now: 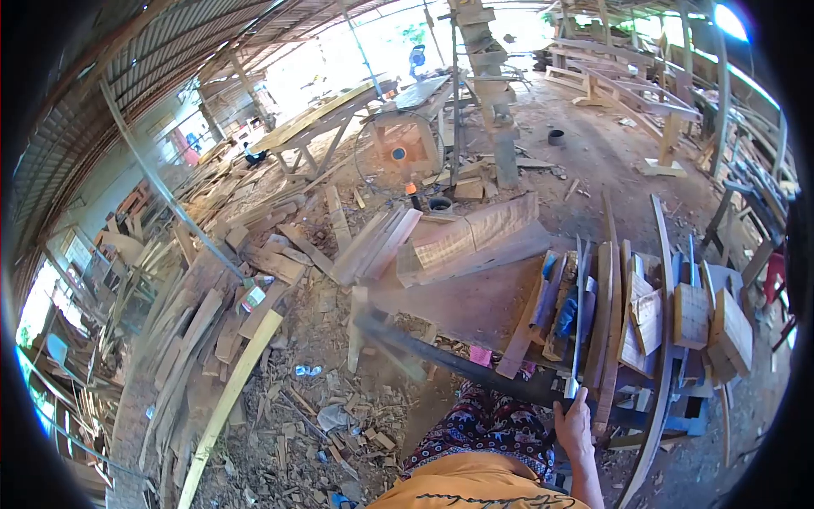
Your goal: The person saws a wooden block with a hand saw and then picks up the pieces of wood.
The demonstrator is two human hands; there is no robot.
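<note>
My right hand [575,424] is at the lower right, in front of my hip, with its fingers closed at the near end of a long dark board [458,363]. The board reaches away to the left across the front of a low wooden bench [445,310], and its far end is blurred. Just beyond my fingers, a thin upright strip [582,314] with a pale lower end stands among other boards. My left hand is out of view.
Stacked boards and blocks [691,316] stand on the right. Thick planks [475,237] lie on the bench, with a round fan [398,153] behind them. Scrap wood [339,433] litters the floor, and a lumber pile [191,339] lies left. A brick-like post [496,93] rises beyond.
</note>
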